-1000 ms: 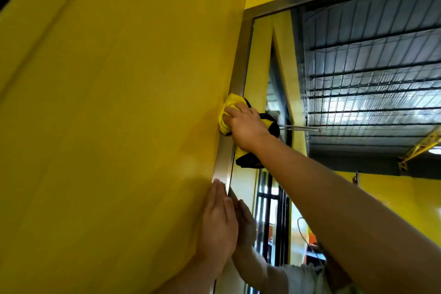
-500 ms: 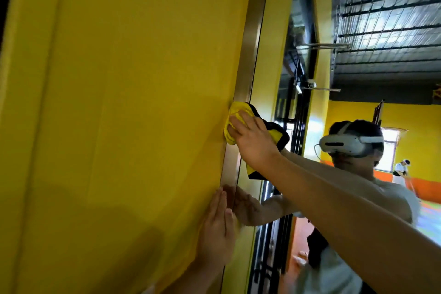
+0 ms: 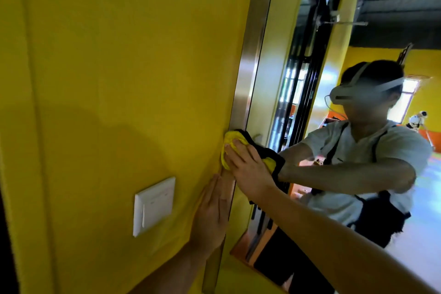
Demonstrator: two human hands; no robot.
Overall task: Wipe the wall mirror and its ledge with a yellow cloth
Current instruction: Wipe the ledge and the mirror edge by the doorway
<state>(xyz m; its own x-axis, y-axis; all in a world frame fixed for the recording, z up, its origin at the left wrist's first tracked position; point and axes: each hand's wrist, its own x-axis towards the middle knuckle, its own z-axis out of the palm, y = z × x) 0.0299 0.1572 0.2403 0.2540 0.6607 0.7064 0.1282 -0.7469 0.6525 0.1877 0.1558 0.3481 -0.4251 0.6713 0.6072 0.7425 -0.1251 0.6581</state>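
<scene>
The wall mirror [image 3: 338, 38] fills the right side, bordered on its left by a brushed metal frame strip [image 3: 250, 59]. My right hand [image 3: 248, 167] presses a bunched yellow cloth [image 3: 230, 142] with a black edge against that frame strip, about mid-height. My left hand [image 3: 212, 212] lies flat just below, fingers together, palm against the yellow wall and the frame's edge, holding nothing. The mirror reflects a person with a headset, the cloth and both arms. The ledge is not clearly visible.
A yellow wall [image 3: 119, 79] takes up the left half. A white light switch plate [image 3: 152, 205] is mounted on it, left of my left hand. The mirror reflects a yellow room with a dark ceiling.
My right hand has slid the cloth down the mirror's left frame strip. The view has tilted downward, bringing the light switch into sight. My left hand stays flat below.
</scene>
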